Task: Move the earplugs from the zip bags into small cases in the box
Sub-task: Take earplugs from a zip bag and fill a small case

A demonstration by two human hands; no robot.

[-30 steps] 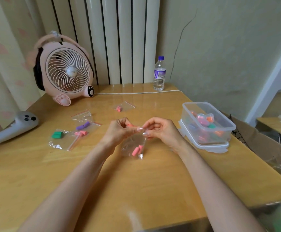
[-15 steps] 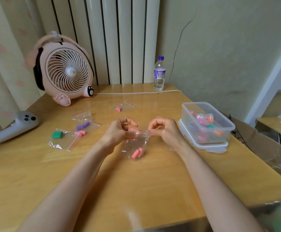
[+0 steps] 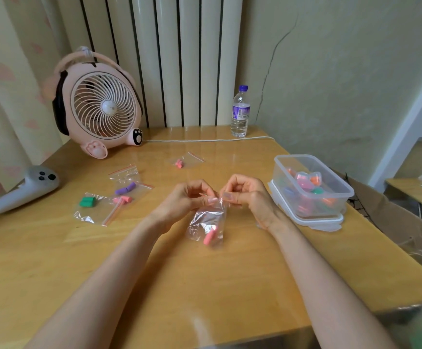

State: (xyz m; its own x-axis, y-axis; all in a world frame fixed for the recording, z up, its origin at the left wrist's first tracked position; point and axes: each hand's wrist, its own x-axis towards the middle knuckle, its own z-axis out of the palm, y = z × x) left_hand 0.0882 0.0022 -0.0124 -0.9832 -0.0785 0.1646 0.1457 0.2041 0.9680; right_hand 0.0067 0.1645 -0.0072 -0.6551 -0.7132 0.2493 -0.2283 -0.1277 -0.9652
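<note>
Both hands have closed in again: left hand (image 3: 184, 197) and right hand (image 3: 247, 195) each keep a pinching grip on the zip bag (image 3: 206, 220), with the pink earplugs (image 3: 209, 236) at 6 o'clock below (box (image 3: 288, 179) at 3 o'clock).

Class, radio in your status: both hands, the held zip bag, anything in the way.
Left hand and right hand pinching zip bag top. Pink earplugs inside bag. Path to box clear.

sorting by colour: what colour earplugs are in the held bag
Pink earplugs, clearest in head view.
</note>
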